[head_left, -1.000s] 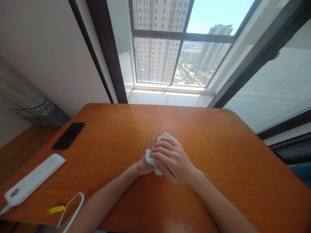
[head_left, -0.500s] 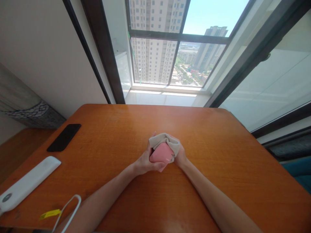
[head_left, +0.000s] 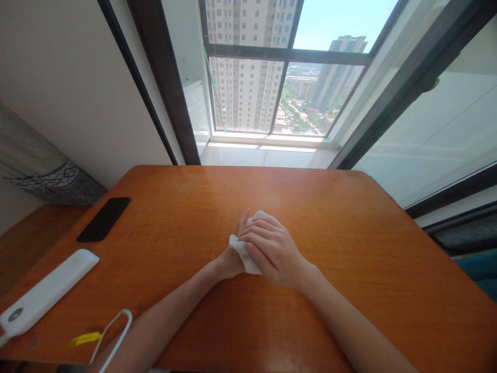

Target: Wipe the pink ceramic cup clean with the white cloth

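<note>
A pale cloth (head_left: 248, 260) lies draped across my left hand (head_left: 231, 263), covering its palm and most of its fingers; one fingertip pokes out at the far side. Pressed over the cloth from the right is my right hand (head_left: 277, 254), back of the hand up, fingers bent close together around it. The small glossy pink object that my left hand held a moment ago is hidden beneath the cloth and the right hand. Both hands are above the middle of the wooden table (head_left: 186, 217).
At the left of the table lies a black phone (head_left: 104, 219). Nearer me are a white paddle-shaped device (head_left: 52, 290) and a white cable (head_left: 116, 339) with a yellow tag (head_left: 85, 339), beside my left forearm. A window (head_left: 287, 93) is beyond the table.
My right hand has come from behind the pink object round to its top, drawing the cloth over it. The pink surface was visible before and is now covered.
</note>
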Demonstrator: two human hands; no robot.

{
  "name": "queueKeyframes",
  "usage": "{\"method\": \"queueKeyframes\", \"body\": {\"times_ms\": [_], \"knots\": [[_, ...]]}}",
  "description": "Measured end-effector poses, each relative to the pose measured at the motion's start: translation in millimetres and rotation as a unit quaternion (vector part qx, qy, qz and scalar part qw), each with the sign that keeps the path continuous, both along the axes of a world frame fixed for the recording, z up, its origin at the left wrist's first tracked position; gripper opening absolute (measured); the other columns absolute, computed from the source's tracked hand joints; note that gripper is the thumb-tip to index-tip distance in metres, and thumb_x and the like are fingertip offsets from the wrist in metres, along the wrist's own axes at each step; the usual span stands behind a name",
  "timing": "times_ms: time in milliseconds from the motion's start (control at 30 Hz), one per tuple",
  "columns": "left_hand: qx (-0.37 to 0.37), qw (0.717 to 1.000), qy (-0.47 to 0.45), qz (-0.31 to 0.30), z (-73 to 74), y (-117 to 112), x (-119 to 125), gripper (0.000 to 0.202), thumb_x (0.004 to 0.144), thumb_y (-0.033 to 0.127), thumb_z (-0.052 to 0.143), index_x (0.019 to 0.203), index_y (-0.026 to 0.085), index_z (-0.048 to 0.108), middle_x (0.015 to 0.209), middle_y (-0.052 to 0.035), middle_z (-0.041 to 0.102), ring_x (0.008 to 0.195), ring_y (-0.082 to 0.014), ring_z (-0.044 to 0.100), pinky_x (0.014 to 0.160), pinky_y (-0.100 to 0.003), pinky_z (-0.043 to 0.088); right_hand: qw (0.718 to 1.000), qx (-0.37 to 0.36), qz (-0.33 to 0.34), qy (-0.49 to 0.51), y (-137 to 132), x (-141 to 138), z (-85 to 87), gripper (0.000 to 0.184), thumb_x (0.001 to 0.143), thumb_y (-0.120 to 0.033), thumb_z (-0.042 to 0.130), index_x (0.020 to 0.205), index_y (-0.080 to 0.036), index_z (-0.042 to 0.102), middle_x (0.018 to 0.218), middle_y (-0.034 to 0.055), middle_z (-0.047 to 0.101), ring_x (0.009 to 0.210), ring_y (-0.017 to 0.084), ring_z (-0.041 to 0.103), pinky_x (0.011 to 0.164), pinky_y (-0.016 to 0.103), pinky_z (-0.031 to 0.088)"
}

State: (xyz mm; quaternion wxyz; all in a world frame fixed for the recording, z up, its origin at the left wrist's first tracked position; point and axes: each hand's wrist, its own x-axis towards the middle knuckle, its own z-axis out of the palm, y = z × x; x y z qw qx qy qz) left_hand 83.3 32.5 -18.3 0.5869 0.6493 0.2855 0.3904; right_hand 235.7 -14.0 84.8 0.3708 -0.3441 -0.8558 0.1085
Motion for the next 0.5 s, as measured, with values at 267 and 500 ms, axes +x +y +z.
{"method": "queueKeyframes", "body": {"times_ms": [267, 500], "knots": [[-0.027, 0.994, -0.015, -0.108, 11.3, -2, -18, 0.136, 0.071, 0.061, 0.093, 0.174, 0.022, 0.014, 0.149, -0.0174, 0.061, 0.138, -0.0410, 0.059, 0.125, -0.060, 0.042, 0.816, -0.355, -0.089, 0.447, 33, 24, -60.5, 0.051, 0.087, -0.067, 0.071, 0.068, -0.023, 0.056, 0.066, -0.0020, 0.053, 0.063, 0.015, 0.041, 0.061, 0.031, 0.041], [0.007, 0.993, -0.031, -0.118, 14.4, 2, -12, 0.129, 0.070, 0.060, 0.093, 0.172, 0.022, 0.023, 0.157, -0.0174, 0.055, 0.148, -0.0415, 0.052, 0.131, -0.060, 0.035, 0.953, -0.193, -0.028, 0.231, 14, 20, -32.1, 0.037, 0.111, -0.041, 0.043, 0.095, -0.021, 0.069, 0.092, 0.0056, 0.070, 0.084, 0.021, 0.060, 0.084, 0.038, 0.049]]}}
